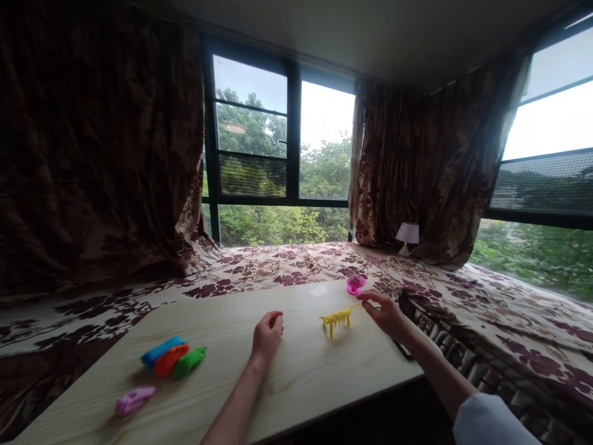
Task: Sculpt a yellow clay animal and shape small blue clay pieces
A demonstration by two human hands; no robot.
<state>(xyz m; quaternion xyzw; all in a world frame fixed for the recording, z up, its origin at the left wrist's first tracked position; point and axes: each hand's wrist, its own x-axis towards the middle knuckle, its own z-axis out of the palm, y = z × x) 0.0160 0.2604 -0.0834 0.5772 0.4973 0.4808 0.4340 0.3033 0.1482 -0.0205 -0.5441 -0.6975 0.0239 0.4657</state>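
My right hand pinches the tail end of a small yellow toy animal that stands on the pale wooden table. My left hand rests on the table to the left of the toy, fingers curled into a loose fist with nothing visible in it. A pink toy sits near the table's far edge, just beyond my right hand.
Blue, orange and green pieces lie together at the left of the table, a pale pink piece nearer the front. Floral cloth covers the window seat behind. A small white lamp stands by the curtains.
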